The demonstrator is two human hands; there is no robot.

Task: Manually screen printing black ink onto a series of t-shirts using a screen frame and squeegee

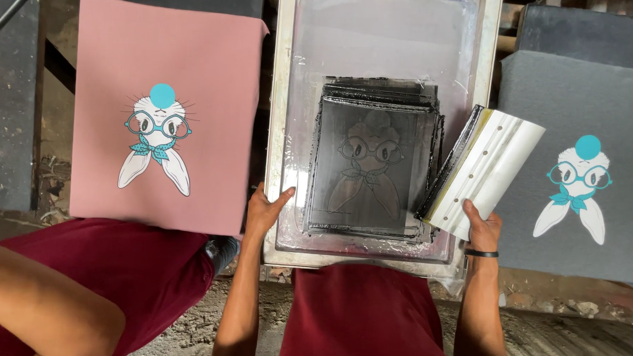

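Far left: a co-worker's bare arm (42, 298) in a maroon shirt, apart from the work. Next, a pink garment (168, 60) laid flat, printed with a white rabbit in teal glasses. Left hand (264, 213) spread and gripping the near left edge of the screen frame (280, 92), thumb on top. Frame lying flat at centre, the mesh dark with ink around the rabbit stencil (369, 166). Right hand (483, 229) closed around the handle of the squeegee (485, 166), lifted and tilted just off the stencil's right side. Far right, a grey garment (536, 101) bearing the same print. To do well, likely: hold frame steady and flat, keep blade angle and pressure even, avoid dripping ink on the grey garment.
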